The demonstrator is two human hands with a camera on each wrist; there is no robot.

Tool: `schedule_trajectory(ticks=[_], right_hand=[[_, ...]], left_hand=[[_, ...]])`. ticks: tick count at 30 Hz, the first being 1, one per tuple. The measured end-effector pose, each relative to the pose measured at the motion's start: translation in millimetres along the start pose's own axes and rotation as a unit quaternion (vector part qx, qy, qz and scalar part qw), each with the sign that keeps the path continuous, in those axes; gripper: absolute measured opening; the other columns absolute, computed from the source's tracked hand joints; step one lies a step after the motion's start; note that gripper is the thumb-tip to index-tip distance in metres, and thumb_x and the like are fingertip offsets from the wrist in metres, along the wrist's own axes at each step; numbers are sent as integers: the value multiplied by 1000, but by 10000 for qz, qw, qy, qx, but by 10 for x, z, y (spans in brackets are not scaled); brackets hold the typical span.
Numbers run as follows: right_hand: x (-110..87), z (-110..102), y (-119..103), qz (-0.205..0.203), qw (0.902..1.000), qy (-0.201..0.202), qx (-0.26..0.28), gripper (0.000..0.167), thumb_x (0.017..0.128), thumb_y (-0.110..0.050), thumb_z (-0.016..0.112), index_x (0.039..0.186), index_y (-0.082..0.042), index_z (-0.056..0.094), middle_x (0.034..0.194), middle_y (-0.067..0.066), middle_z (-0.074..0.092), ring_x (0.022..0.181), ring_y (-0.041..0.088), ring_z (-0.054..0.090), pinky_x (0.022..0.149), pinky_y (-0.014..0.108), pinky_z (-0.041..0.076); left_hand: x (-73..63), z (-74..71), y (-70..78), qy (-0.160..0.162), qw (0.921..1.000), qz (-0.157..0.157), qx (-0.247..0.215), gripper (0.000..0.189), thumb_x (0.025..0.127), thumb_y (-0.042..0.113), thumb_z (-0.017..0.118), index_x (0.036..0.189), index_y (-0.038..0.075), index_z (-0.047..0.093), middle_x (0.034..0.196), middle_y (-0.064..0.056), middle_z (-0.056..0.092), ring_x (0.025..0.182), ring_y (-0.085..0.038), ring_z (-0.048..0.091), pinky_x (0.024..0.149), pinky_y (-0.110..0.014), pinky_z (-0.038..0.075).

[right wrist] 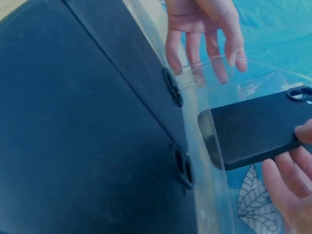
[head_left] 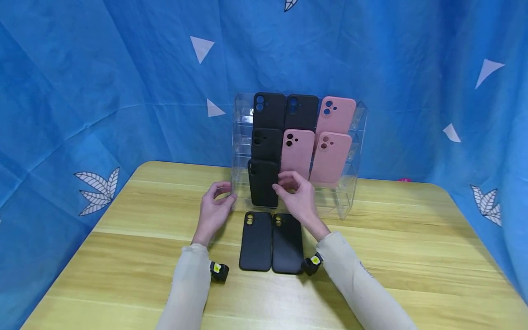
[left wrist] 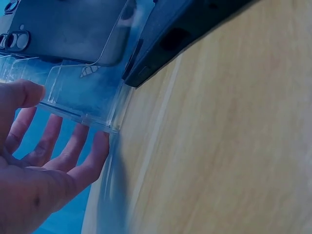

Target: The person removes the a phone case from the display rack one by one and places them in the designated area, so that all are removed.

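Note:
A black phone case (head_left: 264, 184) stands in the lowest tier of a clear acrylic display rack (head_left: 330, 197), its camera cutouts at the upper left. My right hand (head_left: 298, 195) pinches that case by its right edge, thumb in front and fingers behind, as the right wrist view shows (right wrist: 292, 185). At the rack's lower left side, my left hand (head_left: 216, 208) grips the clear side wall between thumb and fingers. In front of the rack two more black phone cases, a left one (head_left: 255, 240) and a right one (head_left: 287, 243), lie flat on the table.
Higher tiers hold black cases (head_left: 269, 110) at the left and top middle, and pink cases (head_left: 298, 153) at the middle and right. The wooden table (head_left: 412, 256) runs beneath everything. A blue curtain (head_left: 165, 82) hangs behind. Small black cameras (head_left: 220, 272) sit at both wrists.

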State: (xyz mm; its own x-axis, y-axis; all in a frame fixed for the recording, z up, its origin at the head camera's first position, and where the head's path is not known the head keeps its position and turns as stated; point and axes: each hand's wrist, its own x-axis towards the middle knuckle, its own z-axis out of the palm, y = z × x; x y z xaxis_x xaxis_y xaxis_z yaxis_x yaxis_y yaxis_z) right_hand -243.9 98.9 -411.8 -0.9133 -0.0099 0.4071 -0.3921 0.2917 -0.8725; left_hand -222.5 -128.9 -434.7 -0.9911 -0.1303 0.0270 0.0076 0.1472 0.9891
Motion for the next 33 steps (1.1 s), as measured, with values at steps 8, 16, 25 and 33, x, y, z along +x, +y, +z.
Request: schedule_trajectory(ticks=[8, 16, 25, 33], right_hand=[[15, -71, -69, -138, 9995, -11, 287, 23, 89, -5, 78, 110, -1, 70, 94, 21, 74, 79, 18, 67, 77, 13, 56], [-36, -180, -138, -63, 9995, -134, 293, 25, 89, -5, 78, 113, -4, 69, 99, 18, 74, 82, 8, 68, 79, 17, 58], [-109, -295, -171, -51, 9987, -73, 511, 30, 88, -1, 78, 117, -2, 69, 99, 23, 73, 73, 9, 70, 72, 19, 61], [-171, -438, -133, -202, 9983, -18, 543, 36, 87, 1, 78, 121, -1, 67, 99, 27, 73, 77, 1, 71, 69, 23, 63]], left_hand=[[-7, -3, 4, 69, 9999, -88, 58, 36, 96, 9, 67, 131, 10, 58, 136, -14, 61, 122, -36, 65, 93, -45, 60], [-11, 14, -11, 159, 9997, -146, 77, 35, 97, 11, 67, 131, 10, 59, 136, -15, 61, 121, -36, 65, 92, -41, 60], [-30, 25, -21, 267, 9994, -79, 190, 34, 98, 20, 69, 130, 11, 60, 134, -14, 62, 123, -35, 65, 98, -45, 58], [-12, 23, -22, 232, 9997, -106, 57, 34, 98, 18, 70, 129, 12, 60, 134, -13, 61, 121, -34, 66, 88, -41, 62]])
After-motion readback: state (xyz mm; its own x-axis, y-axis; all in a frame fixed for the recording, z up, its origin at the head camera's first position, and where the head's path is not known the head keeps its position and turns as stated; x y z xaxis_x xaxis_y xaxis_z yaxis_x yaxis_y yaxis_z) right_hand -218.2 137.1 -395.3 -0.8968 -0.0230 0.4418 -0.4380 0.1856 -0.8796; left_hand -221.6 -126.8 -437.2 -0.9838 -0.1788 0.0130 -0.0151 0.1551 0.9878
